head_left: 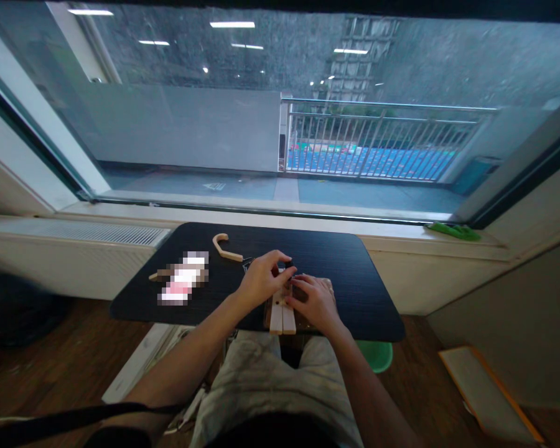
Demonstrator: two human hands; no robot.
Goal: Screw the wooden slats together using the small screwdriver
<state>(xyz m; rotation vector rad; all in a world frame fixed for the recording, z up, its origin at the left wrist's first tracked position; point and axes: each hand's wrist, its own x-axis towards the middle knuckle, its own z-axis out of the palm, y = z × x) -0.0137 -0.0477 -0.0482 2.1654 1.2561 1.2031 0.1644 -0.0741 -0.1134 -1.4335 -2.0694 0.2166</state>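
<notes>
Evidently both hands had met over a wooden piece (282, 317) lying at the near edge of the black desk (354, 280), right in front of the person's lap. The left hand (261, 280) came in from the left with its grip drawn down to a pinch, thumb and fingertips closed on a small dark part (290, 267) at the far end of that piece (too small to say what it was). The right hand (315, 302) lay over the right side of the wooden piece with its fingers bent and touching the wood; whether its grip actually clasped the piece or only rested on it could not be told. Two pale slats of the piece stuck out towards the person between the wrists, just over the desk's edge. Farther back and to the left on the desk lay a curved wooden hook (224, 247), well clear of both hands, and left of the hands sat a blurred pink-and-white item (184, 285). Behind the desk ran a window sill (308, 219) with a green cloth (453, 231) at its right end. A green stool (378, 356) showed beneath the desk's right corner, and a flat board with an orange edge (490, 392) lay on the floor at the right.
</notes>
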